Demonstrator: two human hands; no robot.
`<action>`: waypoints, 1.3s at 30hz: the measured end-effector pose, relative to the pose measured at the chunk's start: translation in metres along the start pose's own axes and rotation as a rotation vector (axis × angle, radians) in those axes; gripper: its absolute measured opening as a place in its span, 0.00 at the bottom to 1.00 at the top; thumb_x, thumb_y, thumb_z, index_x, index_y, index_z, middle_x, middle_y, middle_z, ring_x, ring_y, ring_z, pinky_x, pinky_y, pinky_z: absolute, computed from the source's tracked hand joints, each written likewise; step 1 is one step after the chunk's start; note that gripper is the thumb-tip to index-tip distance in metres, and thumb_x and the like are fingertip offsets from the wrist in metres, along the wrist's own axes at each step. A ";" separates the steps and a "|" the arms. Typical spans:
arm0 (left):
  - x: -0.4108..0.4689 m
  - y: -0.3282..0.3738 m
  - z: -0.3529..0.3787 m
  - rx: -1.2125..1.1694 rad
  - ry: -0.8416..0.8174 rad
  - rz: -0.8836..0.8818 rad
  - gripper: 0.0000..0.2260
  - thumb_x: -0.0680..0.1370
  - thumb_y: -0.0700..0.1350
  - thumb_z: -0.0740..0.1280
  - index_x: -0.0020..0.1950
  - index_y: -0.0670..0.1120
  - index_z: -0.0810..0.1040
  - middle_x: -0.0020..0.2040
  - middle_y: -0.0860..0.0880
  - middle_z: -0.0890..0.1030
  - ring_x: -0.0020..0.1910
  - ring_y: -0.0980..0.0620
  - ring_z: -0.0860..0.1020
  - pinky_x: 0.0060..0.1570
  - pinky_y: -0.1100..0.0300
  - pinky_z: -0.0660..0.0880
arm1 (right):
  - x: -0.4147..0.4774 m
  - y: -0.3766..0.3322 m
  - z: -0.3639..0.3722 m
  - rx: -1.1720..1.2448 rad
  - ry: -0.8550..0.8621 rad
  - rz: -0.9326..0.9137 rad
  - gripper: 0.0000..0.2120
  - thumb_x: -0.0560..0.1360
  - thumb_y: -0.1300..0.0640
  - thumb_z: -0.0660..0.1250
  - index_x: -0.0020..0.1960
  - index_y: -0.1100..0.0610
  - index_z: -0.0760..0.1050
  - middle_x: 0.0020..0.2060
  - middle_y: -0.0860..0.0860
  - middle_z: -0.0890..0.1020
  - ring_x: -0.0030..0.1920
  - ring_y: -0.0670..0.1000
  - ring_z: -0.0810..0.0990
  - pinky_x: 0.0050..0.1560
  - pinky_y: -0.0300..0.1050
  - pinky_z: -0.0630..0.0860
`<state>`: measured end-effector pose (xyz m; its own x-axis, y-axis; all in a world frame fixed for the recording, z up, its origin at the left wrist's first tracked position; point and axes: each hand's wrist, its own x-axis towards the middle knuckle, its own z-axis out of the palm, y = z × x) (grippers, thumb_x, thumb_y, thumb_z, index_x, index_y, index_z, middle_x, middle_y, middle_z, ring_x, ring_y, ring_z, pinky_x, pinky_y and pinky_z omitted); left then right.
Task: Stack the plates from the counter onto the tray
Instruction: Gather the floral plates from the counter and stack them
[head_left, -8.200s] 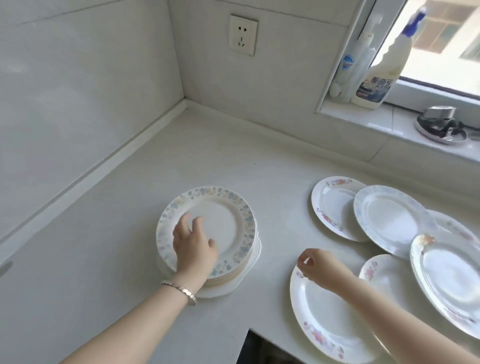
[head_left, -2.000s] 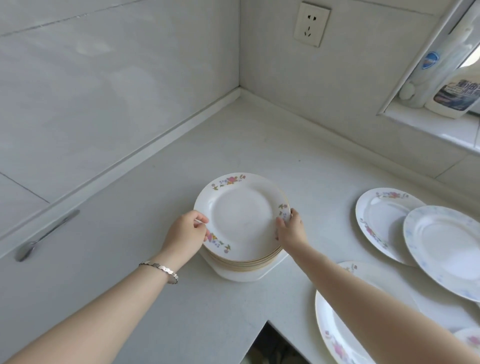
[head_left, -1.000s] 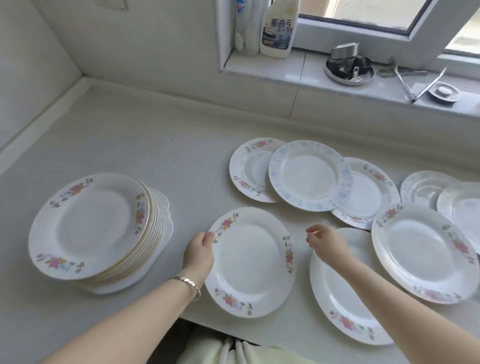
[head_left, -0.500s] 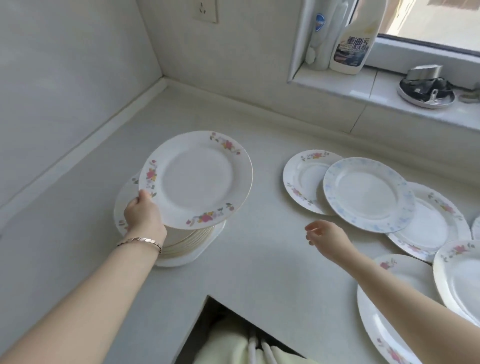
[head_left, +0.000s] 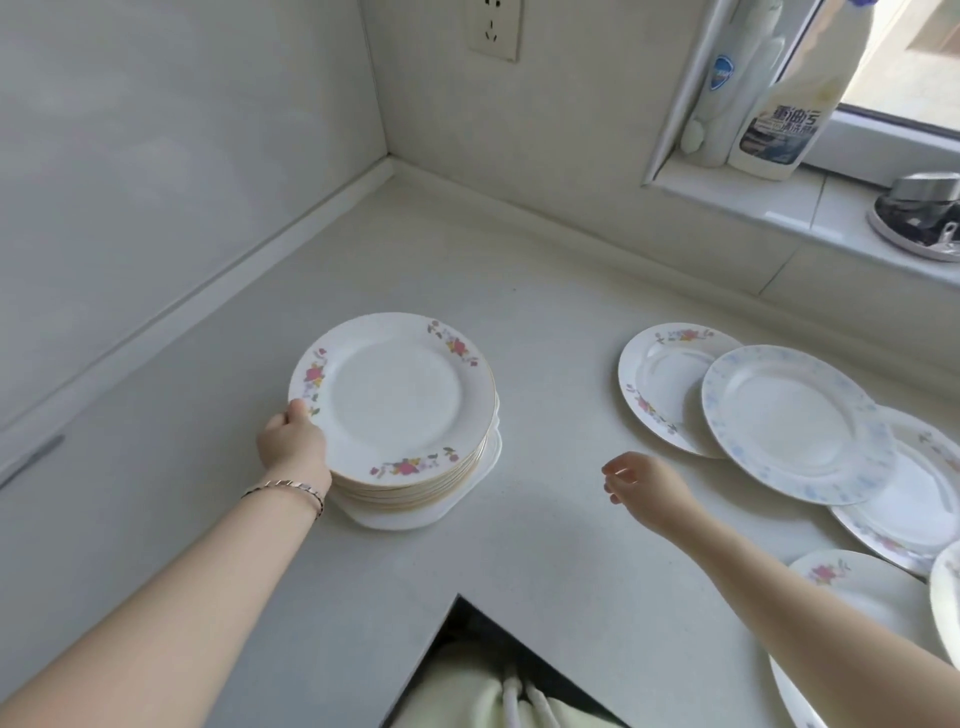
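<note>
A stack of several plates (head_left: 415, 483) stands on a white tray (head_left: 488, 462) on the counter's left half. The top plate (head_left: 395, 395), white with pink flowers on its rim, lies flat on the stack. My left hand (head_left: 292, 441) grips that plate's near-left rim, thumb on top. My right hand (head_left: 641, 480) hovers above the counter to the right of the stack, fingers loosely curled, holding nothing. More plates lie spread on the right: a floral plate (head_left: 660, 379), a blue-patterned plate (head_left: 789, 421) overlapping it, and others partly cut off at the right edge.
The counter (head_left: 545, 561) has an inner corner cut-out (head_left: 467, 649) at the front, with cloth below. Walls close in at the left and back. Bottles (head_left: 789, 104) and a metal dish (head_left: 919, 213) sit on the window sill at the upper right.
My left hand has lowered the pink-flowered plate from the air onto the stack. The right hand has stayed hovering to the right.
</note>
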<state>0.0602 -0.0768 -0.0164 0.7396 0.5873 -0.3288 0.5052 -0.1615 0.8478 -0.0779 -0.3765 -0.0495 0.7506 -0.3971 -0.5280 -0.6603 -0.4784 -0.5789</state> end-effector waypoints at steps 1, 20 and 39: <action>0.002 -0.001 0.000 0.021 -0.009 0.004 0.11 0.80 0.44 0.57 0.47 0.39 0.72 0.39 0.41 0.71 0.42 0.47 0.68 0.36 0.58 0.65 | 0.000 -0.001 0.000 -0.002 0.001 0.000 0.08 0.76 0.59 0.60 0.51 0.55 0.76 0.46 0.55 0.84 0.48 0.56 0.83 0.29 0.36 0.70; 0.024 -0.021 -0.015 0.504 -0.203 0.245 0.18 0.78 0.50 0.60 0.61 0.38 0.68 0.59 0.35 0.73 0.54 0.37 0.74 0.49 0.52 0.69 | 0.006 -0.013 0.015 -0.049 -0.028 0.006 0.11 0.77 0.60 0.59 0.55 0.57 0.77 0.47 0.55 0.84 0.46 0.53 0.82 0.27 0.34 0.67; -0.021 -0.006 0.020 0.468 -0.103 0.618 0.24 0.76 0.39 0.63 0.71 0.36 0.63 0.74 0.36 0.61 0.74 0.38 0.58 0.72 0.46 0.54 | 0.002 -0.005 0.009 -0.047 -0.048 0.044 0.10 0.77 0.59 0.59 0.55 0.57 0.76 0.44 0.52 0.82 0.42 0.49 0.80 0.29 0.34 0.68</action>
<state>0.0503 -0.1043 -0.0223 0.9738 0.2087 0.0899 0.1058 -0.7664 0.6336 -0.0736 -0.3677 -0.0536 0.7181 -0.3811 -0.5823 -0.6901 -0.4976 -0.5255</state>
